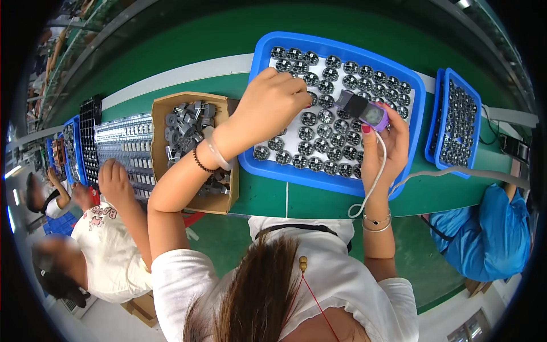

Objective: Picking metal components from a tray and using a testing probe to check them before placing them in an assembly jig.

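Observation:
My left hand (270, 105) reaches over the left part of a blue tray (419, 131). Its fingers are pinched together, and what they hold, if anything, is hidden by the hand. Rows of small round dark, shiny parts (306, 133) sit on the tray's white liner. On the tray's right side, my right hand (390, 145) grips a small purple device (375, 115) with a black band around it. The device points left above the parts. A white cord (380, 165) loops down from it past my right wrist.
Left of the tray stands an open cardboard box (225, 102) of grey parts. Beyond it lie clear trays (122, 139) and a black grid tray (90, 131). Stacked blue trays (473, 108) stand on the right, near a grey cable (461, 170). A co-worker (114, 251) sits at left.

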{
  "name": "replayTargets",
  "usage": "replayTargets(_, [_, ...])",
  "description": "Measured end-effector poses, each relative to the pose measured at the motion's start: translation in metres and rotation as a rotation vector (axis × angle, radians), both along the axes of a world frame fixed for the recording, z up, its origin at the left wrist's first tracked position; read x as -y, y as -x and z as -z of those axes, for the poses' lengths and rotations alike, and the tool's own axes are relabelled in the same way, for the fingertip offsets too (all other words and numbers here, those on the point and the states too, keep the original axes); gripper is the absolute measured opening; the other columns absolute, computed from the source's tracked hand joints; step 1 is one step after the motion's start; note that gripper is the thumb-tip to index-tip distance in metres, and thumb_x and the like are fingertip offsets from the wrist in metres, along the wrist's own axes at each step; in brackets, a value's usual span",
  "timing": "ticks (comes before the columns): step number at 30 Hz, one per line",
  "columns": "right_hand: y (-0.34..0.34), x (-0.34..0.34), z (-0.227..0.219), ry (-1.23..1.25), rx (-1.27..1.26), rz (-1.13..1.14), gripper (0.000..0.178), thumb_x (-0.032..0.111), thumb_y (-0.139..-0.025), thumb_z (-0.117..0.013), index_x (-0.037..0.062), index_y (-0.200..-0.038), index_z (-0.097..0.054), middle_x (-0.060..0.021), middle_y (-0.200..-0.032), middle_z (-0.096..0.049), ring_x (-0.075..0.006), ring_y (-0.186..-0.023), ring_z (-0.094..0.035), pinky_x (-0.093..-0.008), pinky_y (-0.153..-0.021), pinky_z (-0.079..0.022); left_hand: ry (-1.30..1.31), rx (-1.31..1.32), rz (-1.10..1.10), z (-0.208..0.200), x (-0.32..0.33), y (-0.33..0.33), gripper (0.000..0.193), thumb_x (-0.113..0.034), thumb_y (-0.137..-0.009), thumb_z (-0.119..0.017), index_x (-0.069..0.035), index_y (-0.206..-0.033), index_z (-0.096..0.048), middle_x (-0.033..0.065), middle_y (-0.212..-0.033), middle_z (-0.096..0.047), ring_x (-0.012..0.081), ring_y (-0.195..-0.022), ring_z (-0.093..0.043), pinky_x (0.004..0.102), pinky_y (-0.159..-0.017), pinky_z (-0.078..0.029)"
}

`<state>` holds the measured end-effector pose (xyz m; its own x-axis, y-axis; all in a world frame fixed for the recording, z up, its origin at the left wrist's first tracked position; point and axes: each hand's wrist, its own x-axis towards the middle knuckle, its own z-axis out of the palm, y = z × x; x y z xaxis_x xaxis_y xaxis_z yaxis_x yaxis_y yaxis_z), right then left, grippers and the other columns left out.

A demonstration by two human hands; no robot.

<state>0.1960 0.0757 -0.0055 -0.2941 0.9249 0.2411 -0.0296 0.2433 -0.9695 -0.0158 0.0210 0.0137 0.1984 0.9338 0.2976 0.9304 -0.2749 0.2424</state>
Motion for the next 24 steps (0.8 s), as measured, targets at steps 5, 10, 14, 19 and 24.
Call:
replayTargets(5, [-0.004,-0.005,0.001,-0.047,0.037,-0.035,0.040,-0.006,-0.080,-0.064,-0.0056,-0.118,-0.051,-0.0141,-0.112,-0.050,-0.0220,-0.104,-0.055,-0.0325,-0.090,-0.048,0.137,-0.126,0.049,0.015,-0.002,0.001,0.011,-0.017,-0.071,-0.070,-0.011,-0.081,-0.068,-0.0012,-0.077,-0.057,0.0170,-0.074,-0.053,0.0299,-0.069,-0.038])
replayTargets(10, [-0.005,-0.008,0.001,-0.115,0.075,-0.072,0.040,-0.006,-0.082,-0.062,-0.0050,-0.120,-0.048,-0.0136,-0.116,-0.052,-0.0208,-0.108,-0.055,-0.0292,-0.090,-0.047,0.007,0.076,-0.021,0.005,-0.019,0.010,0.018,-0.022,-0.072,-0.072,-0.010,-0.085,-0.067,-0.0006,-0.078,-0.056,0.0191,-0.079,-0.051,0.0310,-0.071,-0.037])
replayTargets(14, [-0.001,-0.014,-0.006,-0.138,0.182,-0.142,0.039,-0.006,-0.082,-0.062,-0.0053,-0.119,-0.051,-0.0138,-0.115,-0.052,-0.0212,-0.107,-0.055,-0.0298,-0.090,-0.047,0.002,-0.088,0.006,0.012,-0.031,0.016,0.013,-0.017,-0.071,-0.072,-0.010,-0.081,-0.066,-0.0008,-0.078,-0.055,0.0186,-0.080,-0.052,0.0314,-0.072,-0.036])
replayTargets(19, [0.003,-0.019,-0.005,-0.236,0.258,-0.192,0.035,-0.006,-0.081,-0.062,-0.0050,-0.115,-0.055,-0.0144,-0.114,-0.052,-0.0218,-0.105,-0.055,-0.0310,-0.089,-0.048,-0.061,0.000,0.041,-0.008,-0.023,0.001,0.009,-0.014,-0.070,-0.070,-0.011,-0.076,-0.064,-0.0007,-0.078,-0.054,0.0177,-0.079,-0.051,0.0312,-0.072,-0.035])
replayTargets(24, [0.005,-0.018,-0.007,-0.210,0.187,-0.240,0.038,-0.009,-0.079,-0.062,-0.0056,-0.116,-0.053,-0.0159,-0.117,-0.051,-0.0233,-0.108,-0.055,-0.0321,-0.092,-0.047,-0.157,0.124,0.070,-0.021,-0.017,-0.010,0.013,-0.015,-0.069,-0.072,-0.011,-0.076,-0.061,-0.0013,-0.081,-0.054,0.0169,-0.079,-0.051,0.0317,-0.071,-0.036])
